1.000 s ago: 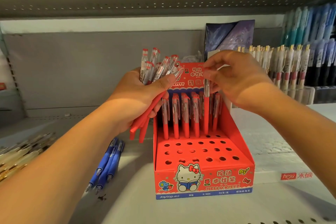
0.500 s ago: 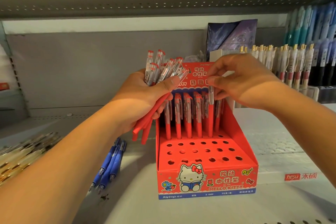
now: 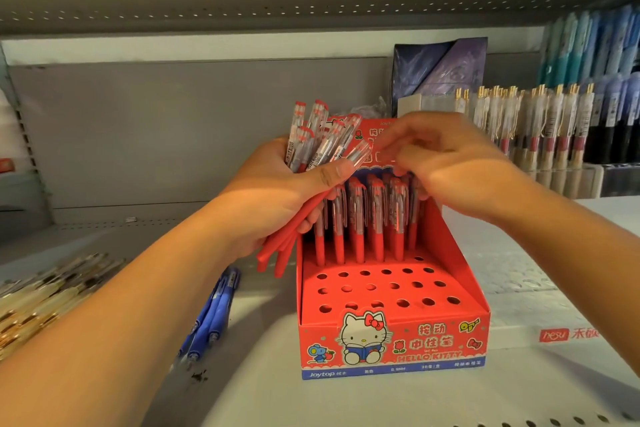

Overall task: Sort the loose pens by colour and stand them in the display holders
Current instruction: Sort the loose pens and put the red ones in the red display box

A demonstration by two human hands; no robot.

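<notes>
While a bundle of red pens [image 3: 322,146] is gripped in the left hand [image 3: 273,198], thumb pressed across the barrels and fingers curled round, the right hand [image 3: 450,166] is held just above the red display holder [image 3: 457,253], its fingers [image 3: 391,139] stretched toward the topmost pen of the bundle. Motion blur noted there; whether a pen is already pinched cannot be told. Standing red pens [image 3: 358,218] are seen in the rear holes only, caps up, roughly upright. The front rows of holes are seen unfilled. Progress judged as under half for red: the back is stocked, the handful remains to be fed in one at a time. Blue pens [image 3: 211,315] are left lying flat on the shelf [image 3: 311,402] just left of the holder, not yet stood anywhere. A loose heap of pale, gold-trimmed pens [image 3: 45,298] is noted at far left, also unsorted. No holder for blue is identified nearby with certainty. Filled racks of other pens [image 3: 540,128] are seen at right.
</notes>
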